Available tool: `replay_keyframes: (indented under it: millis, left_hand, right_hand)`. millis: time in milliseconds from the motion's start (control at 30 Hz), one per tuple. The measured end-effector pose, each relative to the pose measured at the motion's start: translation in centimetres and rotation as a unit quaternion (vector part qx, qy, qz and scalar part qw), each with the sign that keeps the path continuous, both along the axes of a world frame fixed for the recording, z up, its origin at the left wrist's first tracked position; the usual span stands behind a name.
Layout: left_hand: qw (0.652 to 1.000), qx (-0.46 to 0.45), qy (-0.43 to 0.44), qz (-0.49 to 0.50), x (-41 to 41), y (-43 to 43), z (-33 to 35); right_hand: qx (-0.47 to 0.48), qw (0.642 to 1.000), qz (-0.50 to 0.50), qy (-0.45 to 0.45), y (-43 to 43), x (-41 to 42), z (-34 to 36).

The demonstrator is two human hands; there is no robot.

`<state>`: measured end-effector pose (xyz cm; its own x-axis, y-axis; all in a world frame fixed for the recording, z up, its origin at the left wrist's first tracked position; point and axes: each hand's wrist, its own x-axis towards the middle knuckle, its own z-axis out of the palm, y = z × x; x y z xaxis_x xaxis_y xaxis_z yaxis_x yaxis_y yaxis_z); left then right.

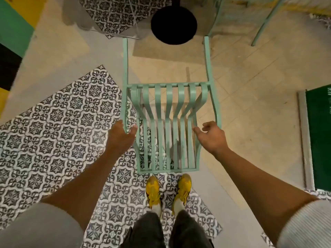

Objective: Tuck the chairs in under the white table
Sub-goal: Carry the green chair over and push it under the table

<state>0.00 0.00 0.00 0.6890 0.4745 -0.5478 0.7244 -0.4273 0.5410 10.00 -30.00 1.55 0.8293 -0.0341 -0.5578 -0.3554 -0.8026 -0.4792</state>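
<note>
View: looking straight down from the person's head at a floor of patterned tile [59,126] and plain beige tile.
Chair: a mint green metal chair [168,111] with a slatted back stands just in front of the person's yellow shoes [168,190], its front legs pointing far.
Table base: a round black base [173,25] sits on the floor just beyond the chair's front legs; the tabletop is not visible.
Left hand: the left hand [120,136] is spread wide, touching the left side rail of the chair back.
Right hand: the right hand [212,136] is loosely curled, half open, at the right side rail; whether it touches is unclear.
Second chair: mint legs [265,20] show at far right.
</note>
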Motion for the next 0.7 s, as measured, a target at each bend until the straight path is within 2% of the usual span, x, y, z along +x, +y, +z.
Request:
replay_keyframes:
  millis: [133,300,467,600,700]
  left_hand:
    - [0.999,0.03,0.014,0.031,1.4,-0.5,-5.3]
    - [0.992,0.049,0.045,0.11,3.2,-0.6,-11.0]
    - [0.983,0.081,-0.008,0.163,3.5,-0.6,-14.5]
    - [0.965,0.033,-0.036,0.259,4.2,1.1,-15.9]
    - [0.958,-0.034,-0.056,0.279,4.3,2.8,-17.6]
  right_hand:
    - [0.001,0.996,-0.087,0.013,-2.2,3.0,-5.0]
    - [-0.011,0.988,-0.157,-0.012,-4.7,5.6,-10.9]
    - [-0.025,0.981,-0.193,0.007,-6.7,7.3,-15.2]
    - [-0.028,0.982,-0.185,0.02,-6.7,8.9,-17.5]
    - [-0.018,0.975,-0.219,0.03,-6.4,10.1,-18.8]
